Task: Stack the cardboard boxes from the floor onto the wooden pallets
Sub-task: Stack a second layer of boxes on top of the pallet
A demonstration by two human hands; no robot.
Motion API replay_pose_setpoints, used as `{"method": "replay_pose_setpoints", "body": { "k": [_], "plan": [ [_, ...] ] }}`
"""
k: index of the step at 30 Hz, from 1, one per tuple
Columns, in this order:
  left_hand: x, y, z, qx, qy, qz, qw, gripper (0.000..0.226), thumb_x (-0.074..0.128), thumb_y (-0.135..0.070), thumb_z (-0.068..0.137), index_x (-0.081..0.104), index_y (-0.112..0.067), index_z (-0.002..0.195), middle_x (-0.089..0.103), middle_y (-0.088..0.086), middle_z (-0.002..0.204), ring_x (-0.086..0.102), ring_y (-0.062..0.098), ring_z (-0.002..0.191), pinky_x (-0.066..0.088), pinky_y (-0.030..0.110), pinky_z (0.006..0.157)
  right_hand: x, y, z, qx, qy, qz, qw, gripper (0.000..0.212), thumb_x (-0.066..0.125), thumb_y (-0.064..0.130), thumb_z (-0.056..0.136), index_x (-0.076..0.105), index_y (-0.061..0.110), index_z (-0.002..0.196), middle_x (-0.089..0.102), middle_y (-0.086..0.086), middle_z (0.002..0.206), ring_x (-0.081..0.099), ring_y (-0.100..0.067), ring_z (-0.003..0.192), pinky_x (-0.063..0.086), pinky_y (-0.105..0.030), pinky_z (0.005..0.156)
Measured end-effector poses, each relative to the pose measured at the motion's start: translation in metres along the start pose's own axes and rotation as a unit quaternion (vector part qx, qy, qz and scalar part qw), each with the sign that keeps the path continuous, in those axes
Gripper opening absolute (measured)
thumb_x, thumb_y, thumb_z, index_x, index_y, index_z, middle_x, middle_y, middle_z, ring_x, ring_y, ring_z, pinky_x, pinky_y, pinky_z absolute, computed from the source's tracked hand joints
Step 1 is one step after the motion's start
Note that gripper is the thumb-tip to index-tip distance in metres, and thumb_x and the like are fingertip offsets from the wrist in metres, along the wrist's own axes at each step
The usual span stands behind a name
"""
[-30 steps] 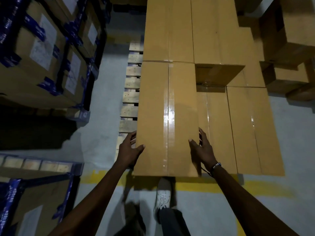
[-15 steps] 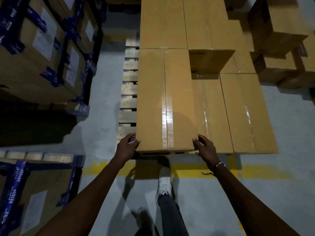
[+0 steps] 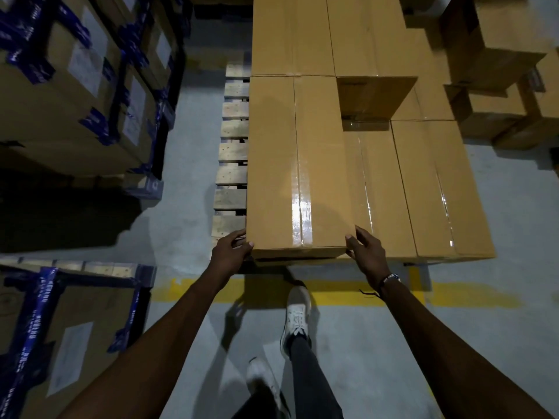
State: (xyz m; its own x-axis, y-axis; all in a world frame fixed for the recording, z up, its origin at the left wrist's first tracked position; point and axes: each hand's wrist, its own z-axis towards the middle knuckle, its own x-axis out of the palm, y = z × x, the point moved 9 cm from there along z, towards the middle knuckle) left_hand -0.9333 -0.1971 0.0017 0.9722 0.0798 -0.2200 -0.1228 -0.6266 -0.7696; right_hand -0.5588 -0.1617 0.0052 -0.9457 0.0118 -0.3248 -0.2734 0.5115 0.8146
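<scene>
Long tan taped box [image 3: 298, 167] lying on the stacked boxes over the pallet [image 3: 231, 173], its near corners gripped by the left hand [image 3: 230, 255] and right hand [image 3: 367, 255], fingers curled round the edges.

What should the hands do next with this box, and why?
Probably let go and draw back. The box already lies on the stack, its far end against the box behind and its near end about level with the lower boxes. The left hand and right hand only hold its near corners.
</scene>
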Motion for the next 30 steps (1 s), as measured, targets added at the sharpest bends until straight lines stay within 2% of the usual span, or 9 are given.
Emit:
{"method": "replay_pose_setpoints", "body": {
  "k": [3,7,13,17,21,22,24,27,30],
  "plan": [
    [0.001,0.0,-0.003,0.004,-0.002,0.01,1.0,0.044,0.071,-0.014,0.097,0.063,-0.015,0.14,0.07,0.008,0.129,0.066,0.024,0.119,0.057,0.044,0.101,-0.001,0.0,-0.002,-0.003,-0.003,-0.005,1.0,0.045,0.063,0.024,0.102,0.057,0.013,0.146,0.069,-0.006,0.128,0.068,-0.027,0.111,0.06,-0.042,0.093],
    [0.001,-0.001,-0.005,0.009,-0.009,0.029,0.999,0.043,0.07,-0.014,0.098,0.063,-0.016,0.14,0.069,0.006,0.129,0.065,0.024,0.119,0.055,0.047,0.104,0.001,0.004,-0.008,-0.013,0.0,-0.006,1.0,0.038,0.061,0.022,0.104,0.061,0.018,0.142,0.07,0.005,0.12,0.068,-0.024,0.109,0.059,-0.044,0.095],
    [0.0,-0.007,-0.007,0.028,-0.025,0.051,0.998,0.042,0.072,-0.012,0.096,0.065,-0.016,0.137,0.069,0.006,0.127,0.065,0.023,0.118,0.055,0.048,0.103,0.0,0.004,-0.005,-0.007,-0.013,-0.018,1.0,0.042,0.064,0.024,0.102,0.06,0.015,0.143,0.071,-0.002,0.122,0.069,-0.025,0.106,0.06,-0.047,0.093],
    [0.002,-0.015,-0.009,0.04,-0.04,0.055,0.997,0.042,0.07,-0.01,0.097,0.064,-0.015,0.138,0.069,0.008,0.13,0.063,0.023,0.12,0.054,0.048,0.104,-0.002,0.006,-0.002,0.008,-0.023,-0.024,0.999,0.042,0.065,0.023,0.101,0.061,0.016,0.142,0.072,-0.002,0.114,0.07,-0.03,0.108,0.059,-0.052,0.095],
    [0.004,-0.016,-0.01,0.037,-0.034,0.068,0.996,0.041,0.069,-0.009,0.097,0.064,-0.015,0.138,0.069,0.01,0.13,0.063,0.027,0.121,0.052,0.051,0.106,-0.002,0.001,0.001,0.012,-0.027,-0.041,0.999,0.049,0.067,0.039,0.095,0.062,0.023,0.142,0.07,-0.003,0.128,0.067,-0.026,0.115,0.056,-0.053,0.1],
    [0.004,-0.018,-0.01,0.035,-0.029,0.07,0.996,0.042,0.069,-0.01,0.097,0.063,-0.015,0.139,0.068,0.011,0.131,0.063,0.027,0.122,0.052,0.05,0.107,-0.002,0.002,0.0,0.011,-0.029,-0.042,0.999,0.052,0.068,0.041,0.094,0.061,0.024,0.143,0.068,-0.001,0.131,0.065,-0.025,0.118,0.055,-0.051,0.102],
    [0.006,-0.027,-0.014,0.047,-0.03,0.105,0.993,0.047,0.071,-0.012,0.097,0.059,-0.012,0.142,0.065,0.012,0.137,0.061,0.028,0.124,0.049,0.039,0.106,-0.003,0.016,-0.008,0.01,-0.037,-0.042,0.998,0.052,0.067,0.032,0.099,0.055,0.021,0.148,0.062,0.0,0.136,0.06,-0.024,0.126,0.051,-0.042,0.105],
    [0.004,-0.055,-0.027,0.109,-0.076,0.169,0.977,0.055,0.075,-0.018,0.094,0.056,-0.007,0.144,0.061,0.013,0.142,0.057,0.029,0.128,0.041,0.027,0.097,-0.013,0.035,-0.019,0.0,-0.081,-0.045,0.996,0.054,0.065,0.031,0.101,0.051,0.015,0.151,0.057,-0.008,0.148,0.055,-0.027,0.133,0.046,-0.045,0.111],
    [0.006,-0.094,-0.05,0.167,-0.09,0.151,0.97,0.053,0.076,-0.021,0.094,0.056,-0.01,0.142,0.062,0.007,0.141,0.055,0.017,0.126,0.038,0.021,0.096,-0.027,0.063,-0.035,-0.03,-0.111,-0.021,0.993,0.052,0.062,0.032,0.103,0.051,0.014,0.15,0.058,-0.008,0.148,0.056,-0.025,0.133,0.046,-0.044,0.11]
  ]
}}
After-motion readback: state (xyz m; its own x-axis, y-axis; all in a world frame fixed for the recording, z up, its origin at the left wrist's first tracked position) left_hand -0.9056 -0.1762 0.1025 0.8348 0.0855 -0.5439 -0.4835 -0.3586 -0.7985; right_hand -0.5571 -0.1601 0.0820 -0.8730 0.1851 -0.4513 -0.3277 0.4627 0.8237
